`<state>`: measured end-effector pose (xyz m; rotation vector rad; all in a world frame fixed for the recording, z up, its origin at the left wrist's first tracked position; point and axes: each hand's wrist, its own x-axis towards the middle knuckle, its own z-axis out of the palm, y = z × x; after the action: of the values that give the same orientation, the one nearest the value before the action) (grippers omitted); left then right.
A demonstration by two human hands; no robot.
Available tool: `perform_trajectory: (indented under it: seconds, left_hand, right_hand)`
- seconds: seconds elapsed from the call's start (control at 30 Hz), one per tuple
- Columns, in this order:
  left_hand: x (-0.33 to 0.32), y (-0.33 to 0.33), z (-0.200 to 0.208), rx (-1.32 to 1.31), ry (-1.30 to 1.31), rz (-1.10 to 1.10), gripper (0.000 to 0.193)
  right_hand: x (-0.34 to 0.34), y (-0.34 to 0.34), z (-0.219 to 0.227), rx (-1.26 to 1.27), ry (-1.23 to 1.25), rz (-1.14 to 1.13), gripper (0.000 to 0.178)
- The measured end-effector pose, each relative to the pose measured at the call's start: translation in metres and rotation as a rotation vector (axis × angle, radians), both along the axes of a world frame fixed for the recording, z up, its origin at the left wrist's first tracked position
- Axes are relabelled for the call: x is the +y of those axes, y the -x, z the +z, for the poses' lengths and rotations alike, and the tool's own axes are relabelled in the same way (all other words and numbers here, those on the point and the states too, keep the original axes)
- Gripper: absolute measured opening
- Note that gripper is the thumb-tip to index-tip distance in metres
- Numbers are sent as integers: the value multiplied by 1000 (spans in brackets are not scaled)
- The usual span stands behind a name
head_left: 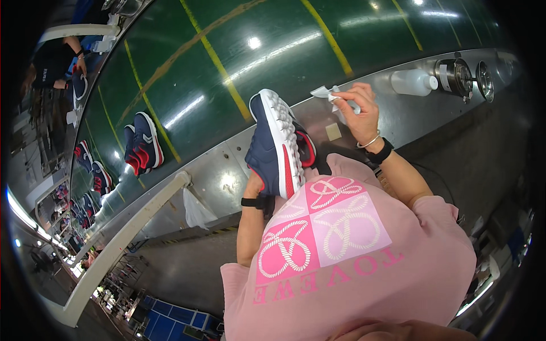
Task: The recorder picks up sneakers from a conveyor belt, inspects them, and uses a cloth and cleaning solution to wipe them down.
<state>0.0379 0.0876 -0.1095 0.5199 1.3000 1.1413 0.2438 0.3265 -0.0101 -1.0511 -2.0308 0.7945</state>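
My left hand (255,184) is pushed into the opening of a navy sneaker (266,133), which it holds up on its side; the fingers are hidden inside. The thick white sole with red patches faces right. Just behind that sole, a second dark shoe (307,149) with red lining shows in part. To the right of the sneaker, apart from it, my right hand (360,112) is closed, pinching a crumpled white cloth (335,95) above the metal ledge. A small pale yellow square pad (333,132) lies on the ledge below this hand.
A green conveyor belt (273,51) with yellow lines runs beyond the metal ledge (227,165). Pairs of navy-red sneakers (145,145) stand on it at left. A white plastic bottle (412,82) and a metal pot (453,78) sit at right. Far left, another person's hand (81,65) is near a shoe.
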Motion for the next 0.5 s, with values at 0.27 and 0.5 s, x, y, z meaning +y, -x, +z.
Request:
perform_trajectory:
  seconds: [0.27, 0.5]
  left_hand:
    - [-13, 0, -26, -61, 35, 16, 39]
    - [-30, 0, -39, -102, 58, 49, 39]
  right_hand:
    - [11, -56, -21, -389, -213, -84, 13]
    - [-23, -20, -47, -246, 302, 414, 43]
